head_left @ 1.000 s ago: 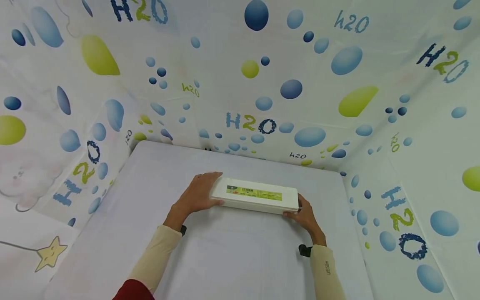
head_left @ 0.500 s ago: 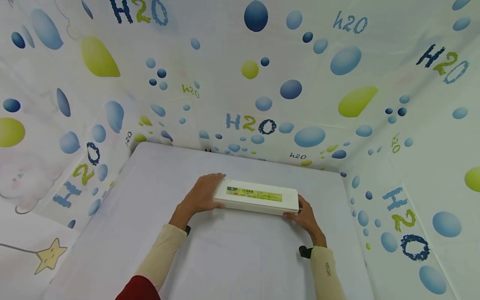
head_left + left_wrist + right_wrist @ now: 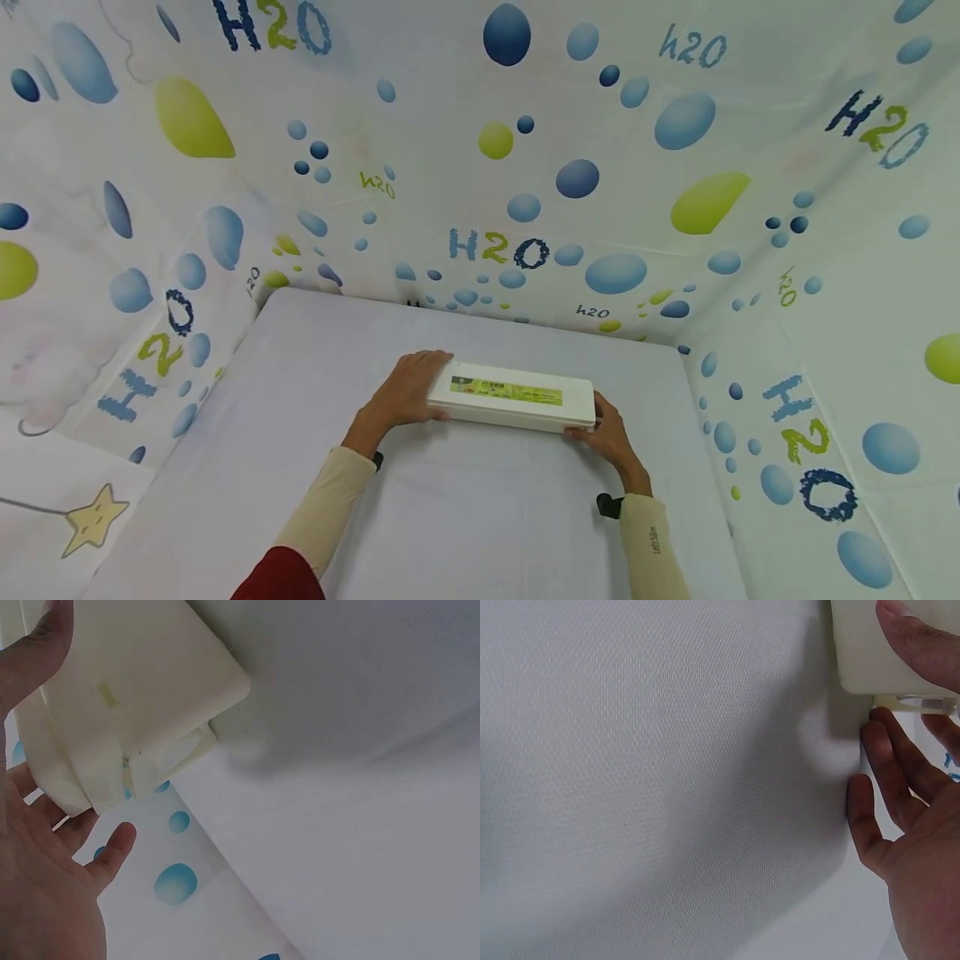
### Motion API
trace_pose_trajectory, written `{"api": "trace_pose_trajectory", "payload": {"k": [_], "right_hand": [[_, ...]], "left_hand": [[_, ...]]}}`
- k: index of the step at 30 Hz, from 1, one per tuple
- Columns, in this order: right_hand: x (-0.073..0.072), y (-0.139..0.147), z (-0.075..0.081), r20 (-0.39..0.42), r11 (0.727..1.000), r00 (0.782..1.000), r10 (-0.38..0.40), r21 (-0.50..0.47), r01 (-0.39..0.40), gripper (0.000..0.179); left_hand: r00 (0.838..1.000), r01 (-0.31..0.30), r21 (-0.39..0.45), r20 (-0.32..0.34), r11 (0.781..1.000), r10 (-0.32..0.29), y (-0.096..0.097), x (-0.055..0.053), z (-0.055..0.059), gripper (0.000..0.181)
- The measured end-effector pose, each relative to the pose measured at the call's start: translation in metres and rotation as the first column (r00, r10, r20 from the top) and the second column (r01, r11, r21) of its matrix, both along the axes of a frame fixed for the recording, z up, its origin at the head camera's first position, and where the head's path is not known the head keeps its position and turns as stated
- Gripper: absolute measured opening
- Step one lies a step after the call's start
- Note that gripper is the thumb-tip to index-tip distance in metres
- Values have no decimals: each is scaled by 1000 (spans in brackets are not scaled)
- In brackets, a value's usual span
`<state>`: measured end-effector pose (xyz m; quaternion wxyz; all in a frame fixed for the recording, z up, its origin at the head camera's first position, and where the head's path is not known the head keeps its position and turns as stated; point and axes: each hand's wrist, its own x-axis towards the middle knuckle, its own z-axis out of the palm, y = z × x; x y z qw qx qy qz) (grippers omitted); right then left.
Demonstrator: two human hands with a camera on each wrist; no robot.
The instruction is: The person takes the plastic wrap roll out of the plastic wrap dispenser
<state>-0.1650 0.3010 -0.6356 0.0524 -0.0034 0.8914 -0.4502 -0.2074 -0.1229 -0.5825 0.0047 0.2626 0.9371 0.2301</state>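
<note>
A long white box (image 3: 517,417) with a yellow-green label (image 3: 506,391) lies crosswise on the white table, label upward. At its left end, my left hand (image 3: 405,392) grips it, thumb along the near side and fingers around the end. The right end is held by my right hand (image 3: 609,429), with the thumb on the near side. In the left wrist view, a loop-like end piece (image 3: 184,754) sticks out from the box. The right wrist view shows the thumb on the box (image 3: 889,656) and the other fingers near its end. The box's far side is hidden.
The table's white surface (image 3: 465,508) stretches before and around the box. Cloth walls (image 3: 420,125) printed with blue and green drops and "H2O" letters stand behind it and at both sides. Dark straps (image 3: 609,505) show at the wrists.
My left hand has shifted slightly to the right along the box's left end, then stayed there. My right hand keeps its hold, and the head view has moved a little.
</note>
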Motion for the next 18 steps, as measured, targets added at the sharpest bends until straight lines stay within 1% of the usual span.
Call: {"api": "trace_pose_trajectory", "payload": {"k": [4,6,11,16,18], "right_hand": [[1,0,0,-22,1000,1000,-3,9,3,93],[2,-1,1,-30,1000,1000,-2,9,3,92],[2,-2,3,-24,1000,1000,3,1,-3,92],[2,-3,5,-14,1000,1000,1,-9,-1,93],[2,-3,5,-11,1000,1000,-6,-14,5,93]], "left_hand": [[1000,8,-12,4,1000,-8,3,-2,-1,112],[1000,9,-14,16,1000,-9,4,-2,-2,112],[1000,1,-21,32,1000,0,7,-4,-5,112],[999,-3,-8,45,1000,3,9,-5,-6,111],[999,0,-5,38,1000,0,10,-6,-7,110]]}}
